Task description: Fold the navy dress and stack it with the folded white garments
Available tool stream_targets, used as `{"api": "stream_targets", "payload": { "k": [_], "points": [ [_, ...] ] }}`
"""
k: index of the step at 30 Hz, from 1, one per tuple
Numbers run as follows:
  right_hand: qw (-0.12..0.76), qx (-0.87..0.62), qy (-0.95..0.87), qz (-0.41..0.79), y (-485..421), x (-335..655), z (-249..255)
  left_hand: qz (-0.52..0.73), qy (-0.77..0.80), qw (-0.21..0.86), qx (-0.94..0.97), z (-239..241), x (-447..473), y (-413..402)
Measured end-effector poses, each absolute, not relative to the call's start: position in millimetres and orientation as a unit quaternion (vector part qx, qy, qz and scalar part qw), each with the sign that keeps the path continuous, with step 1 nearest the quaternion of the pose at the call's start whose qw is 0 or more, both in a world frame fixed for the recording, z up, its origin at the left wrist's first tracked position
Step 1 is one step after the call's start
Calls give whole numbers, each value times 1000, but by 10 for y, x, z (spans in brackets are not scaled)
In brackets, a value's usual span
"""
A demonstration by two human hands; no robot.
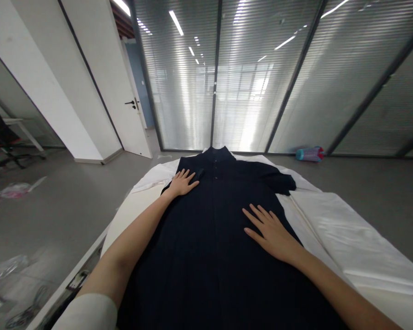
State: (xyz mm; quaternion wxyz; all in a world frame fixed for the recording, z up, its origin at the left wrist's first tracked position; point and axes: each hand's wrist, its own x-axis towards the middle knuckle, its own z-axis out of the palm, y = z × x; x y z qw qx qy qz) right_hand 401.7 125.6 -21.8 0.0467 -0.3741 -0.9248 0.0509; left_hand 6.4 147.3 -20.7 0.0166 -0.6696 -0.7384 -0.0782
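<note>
While our left hand (183,182) lies palm down at full reach with its fingers slightly spread, our right hand (270,231) rests flat and spread nearer to us. Neither pinches any cloth.

Both hands press on the navy garment (206,256), which lies flat, front up, along the middle of the tabletop (131,211). Its long axis runs straight away from us, with the hem toward the near edge and the collar (219,153) at the far edge.

The left hand sits on the garment's shoulder at the cloth's left border. The collar lies just to its right and a little farther off, so this hand is the nearer of the two to it. The right hand sits on the body of the garment, right of the button line, and the short sleeve (282,182) lies beyond it toward the far right corner.

The cloth looks dark, matt and thin, with faint lengthwise lines and few wrinkles. Under it a white sheet (351,238) spreads toward the right edge. Past the table stands a glass wall (248,82) with blinds.
</note>
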Motion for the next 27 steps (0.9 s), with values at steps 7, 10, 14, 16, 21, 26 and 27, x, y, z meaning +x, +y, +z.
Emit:
{"api": "stream_targets", "payload": {
  "k": [7, 10, 14, 16, 21, 26, 27],
  "points": [
    [30, -378, -924, 56, 1236, 4003, -170, -163, -707, 90, -682, -88, 197, 1442],
    [31, -375, -925, 54, 1229, 4005, -162, -220, -687, 96, -685, -89, 269, 1446],
    [31, -375, -925, 57, 1215, 4008, -146, -168, -677, 19, -716, -152, 315, 1453],
    [27, -377, -924, 59, 1209, 4006, -134, -145, -680, 5, -719, -177, 311, 1457],
    [22, -375, -925, 56, 1209, 4004, -117, -143, -678, 8, -721, -199, 284, 1471],
    [30, -372, -926, 56, 1213, 4012, -141, -140, -679, 5, -720, -193, 288, 1472],
    [32, -371, -926, 58, 1213, 4013, -144, -140, -679, 6, -720, -191, 290, 1469]
  ]
}}
